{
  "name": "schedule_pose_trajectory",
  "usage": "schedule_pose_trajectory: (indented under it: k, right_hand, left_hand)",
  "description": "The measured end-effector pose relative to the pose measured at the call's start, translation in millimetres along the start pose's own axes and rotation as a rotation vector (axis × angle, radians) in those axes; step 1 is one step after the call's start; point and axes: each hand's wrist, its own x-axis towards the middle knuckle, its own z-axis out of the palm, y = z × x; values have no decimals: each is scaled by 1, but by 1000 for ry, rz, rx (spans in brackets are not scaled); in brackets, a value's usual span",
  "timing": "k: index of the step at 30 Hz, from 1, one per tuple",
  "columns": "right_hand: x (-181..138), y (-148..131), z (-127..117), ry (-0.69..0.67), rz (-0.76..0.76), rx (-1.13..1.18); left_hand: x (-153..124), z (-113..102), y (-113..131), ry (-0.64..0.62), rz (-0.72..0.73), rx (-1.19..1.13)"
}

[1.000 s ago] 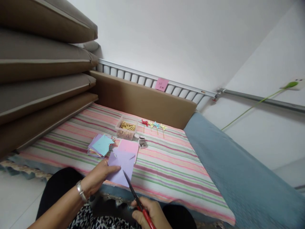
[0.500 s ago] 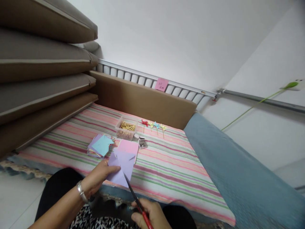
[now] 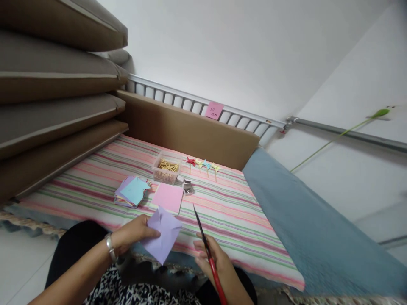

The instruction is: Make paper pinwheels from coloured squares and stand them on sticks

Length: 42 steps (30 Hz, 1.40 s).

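My left hand point(image 3: 136, 232) pinches a square of purple paper point(image 3: 163, 241) by its left side, thumb on top. Slits run in from the paper's corners, and its flaps lift a little. In my right hand point(image 3: 216, 258) is a pair of scissors point(image 3: 203, 237) with dark blades and red handles. The blades look closed, point away from me, and are apart from the paper. Just beyond the purple sheet lies a stack of pink paper point(image 3: 168, 197). To the left sits a pile of cut paper point(image 3: 132, 190), light blue on top.
A clear plastic box point(image 3: 163, 176) of small wooden sticks stands behind the pink stack. A small open case point(image 3: 188, 187) lies beside it. Several little paper pinwheels point(image 3: 206, 165) lie farther back on the striped cloth point(image 3: 229, 216). Thick cushions point(image 3: 60, 89) are piled at left.
The scissors have come away from the purple paper and moved right and up, their blades now together. My left hand has turned the paper so that one corner points toward me.
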Motion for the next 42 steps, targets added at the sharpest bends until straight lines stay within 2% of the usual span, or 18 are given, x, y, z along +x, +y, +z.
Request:
schedule_pose_trajectory:
  k: [4,7,10,13,16,18,21,24,27,30,35,37,42]
  right_hand:
    - [33,-16,20,36,-45,236]
    - [49,-22,34,-5,-27,291]
    - [56,-21,43,47,-26,392]
    - [59,-15,52,165,-16,566]
    - [59,-7,63,312,-7,638]
    - [57,-5,72,350,-18,643]
    - [52,-7,82,322,-25,639]
    - [49,-11,85,298,3,578]
    - [46,-9,79,220,22,485]
    - [36,0,67,81,55,354]
    - [4,5,49,-175,262,120]
    - [-6,0,45,-213,269,61]
    - [-10,-20,40,-187,187,76]
  left_hand:
    - [-2,16,-5,-158,20,54]
    - [-3,17,-4,-182,18,23]
    - [-4,10,-3,-131,9,-90]
    - [-3,5,-9,-49,30,-336]
    - [0,12,-18,77,81,-591]
    - [0,24,-24,118,102,-659]
    - [-1,41,-25,95,103,-659]
    - [0,46,-22,145,101,-622]
    - [2,34,-20,224,152,-573]
    - [3,14,-19,291,184,-485]
    - [1,-8,-14,302,167,-358]
    - [2,-11,-11,302,144,-315]
    - [2,-8,-5,250,133,-242]
